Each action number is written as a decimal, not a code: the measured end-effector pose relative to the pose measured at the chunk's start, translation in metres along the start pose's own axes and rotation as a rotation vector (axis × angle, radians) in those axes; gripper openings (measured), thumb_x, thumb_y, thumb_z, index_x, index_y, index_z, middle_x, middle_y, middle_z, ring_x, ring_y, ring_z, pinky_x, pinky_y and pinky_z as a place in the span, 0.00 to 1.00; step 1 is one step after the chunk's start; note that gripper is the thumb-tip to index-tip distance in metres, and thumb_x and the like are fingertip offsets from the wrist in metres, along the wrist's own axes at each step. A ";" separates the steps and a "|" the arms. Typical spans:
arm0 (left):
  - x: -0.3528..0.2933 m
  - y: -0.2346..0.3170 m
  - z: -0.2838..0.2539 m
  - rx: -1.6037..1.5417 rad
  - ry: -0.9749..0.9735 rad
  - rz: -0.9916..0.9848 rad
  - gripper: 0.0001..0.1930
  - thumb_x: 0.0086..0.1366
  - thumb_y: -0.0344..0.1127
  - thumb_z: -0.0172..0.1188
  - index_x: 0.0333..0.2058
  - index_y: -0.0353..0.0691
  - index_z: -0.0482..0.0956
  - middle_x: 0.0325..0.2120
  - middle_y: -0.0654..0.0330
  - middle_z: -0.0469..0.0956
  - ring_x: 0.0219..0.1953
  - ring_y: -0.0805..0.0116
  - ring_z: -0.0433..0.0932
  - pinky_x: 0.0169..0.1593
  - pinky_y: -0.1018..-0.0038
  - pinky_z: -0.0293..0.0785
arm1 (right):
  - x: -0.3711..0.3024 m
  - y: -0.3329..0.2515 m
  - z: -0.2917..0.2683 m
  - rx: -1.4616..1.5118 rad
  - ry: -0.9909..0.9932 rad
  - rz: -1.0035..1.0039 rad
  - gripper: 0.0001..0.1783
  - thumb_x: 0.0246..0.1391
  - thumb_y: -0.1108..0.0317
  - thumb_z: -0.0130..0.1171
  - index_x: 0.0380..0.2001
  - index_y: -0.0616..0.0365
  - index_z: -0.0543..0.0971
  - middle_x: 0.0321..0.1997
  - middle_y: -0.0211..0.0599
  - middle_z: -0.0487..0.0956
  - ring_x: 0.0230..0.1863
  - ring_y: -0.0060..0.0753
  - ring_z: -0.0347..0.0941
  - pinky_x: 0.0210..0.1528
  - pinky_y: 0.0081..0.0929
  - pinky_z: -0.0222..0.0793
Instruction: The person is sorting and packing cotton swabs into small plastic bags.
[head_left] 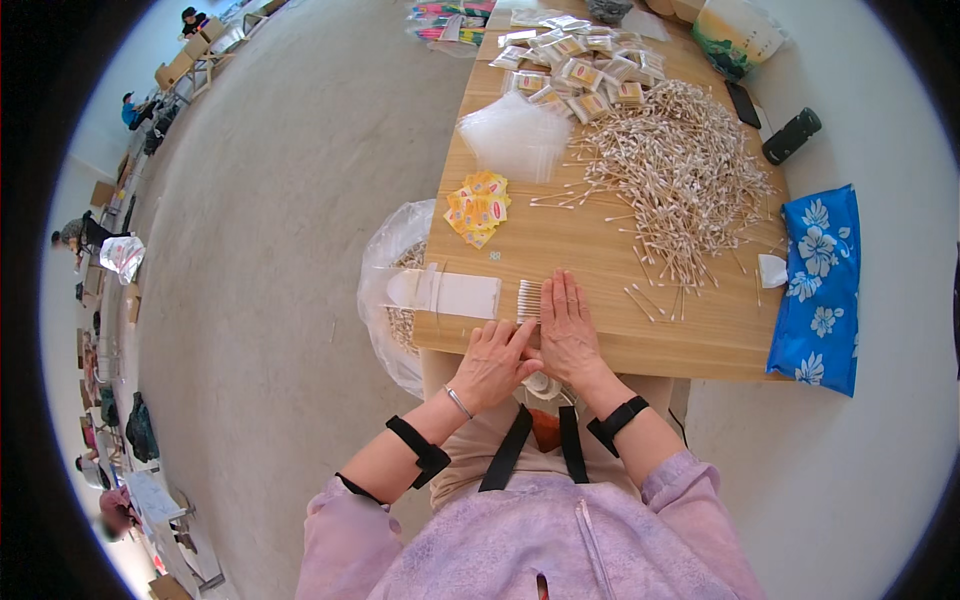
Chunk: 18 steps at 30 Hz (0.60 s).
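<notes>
Swab row [529, 301]: 6-o'clock ends hard to make out. Right hand [569, 325], at 4 o'clock: flat, ungrasping, pointing toward 12. Left hand [492, 357], at 7: bent, grip indiscernible.

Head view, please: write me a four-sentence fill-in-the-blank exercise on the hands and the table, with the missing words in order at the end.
1. The right hand lies with its fingers extended along the ____ edge of the short row of swabs.
2. The silver bracelet is on the ____ wrist.
3. The yellow packets lie ____ the clear bags and the white rectangular piece.
4. The flowers on the blue bag are ____.

Missing words: right; left; between; white
</notes>
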<state>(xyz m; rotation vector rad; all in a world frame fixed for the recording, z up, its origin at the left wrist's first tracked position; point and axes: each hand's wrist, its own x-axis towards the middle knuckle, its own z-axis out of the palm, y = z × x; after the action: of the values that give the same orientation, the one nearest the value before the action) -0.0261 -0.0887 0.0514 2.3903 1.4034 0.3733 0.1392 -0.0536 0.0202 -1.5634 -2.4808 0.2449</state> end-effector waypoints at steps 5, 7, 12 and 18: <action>0.003 0.001 0.003 -0.027 -0.021 -0.039 0.38 0.59 0.53 0.56 0.62 0.38 0.56 0.39 0.53 0.67 0.43 0.55 0.66 0.47 0.63 0.60 | 0.000 0.002 0.004 -0.042 0.017 -0.016 0.56 0.43 0.42 0.58 0.63 0.74 0.48 0.70 0.62 0.43 0.72 0.55 0.35 0.72 0.45 0.31; 0.006 0.003 0.000 -0.025 -0.032 -0.044 0.38 0.59 0.53 0.56 0.61 0.38 0.57 0.39 0.53 0.67 0.43 0.55 0.66 0.47 0.63 0.60 | 0.000 0.002 0.005 -0.042 0.014 -0.020 0.57 0.43 0.42 0.58 0.63 0.74 0.48 0.70 0.61 0.43 0.73 0.55 0.34 0.72 0.45 0.31; 0.009 0.004 -0.002 -0.006 -0.053 -0.049 0.38 0.59 0.55 0.56 0.60 0.37 0.57 0.39 0.53 0.67 0.43 0.55 0.66 0.48 0.63 0.60 | 0.000 0.001 0.003 -0.017 -0.009 -0.003 0.57 0.43 0.42 0.57 0.63 0.74 0.47 0.70 0.61 0.42 0.73 0.55 0.34 0.72 0.45 0.31; 0.012 0.005 -0.005 -0.003 -0.099 -0.068 0.39 0.60 0.57 0.52 0.62 0.36 0.55 0.39 0.52 0.68 0.44 0.54 0.67 0.48 0.62 0.60 | 0.000 0.002 0.004 -0.038 -0.017 -0.006 0.57 0.45 0.40 0.54 0.63 0.74 0.47 0.70 0.61 0.41 0.73 0.55 0.33 0.72 0.45 0.29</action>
<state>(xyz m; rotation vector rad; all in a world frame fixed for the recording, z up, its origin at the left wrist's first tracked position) -0.0181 -0.0800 0.0583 2.3182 1.4335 0.2363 0.1395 -0.0529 0.0155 -1.5750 -2.5170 0.2130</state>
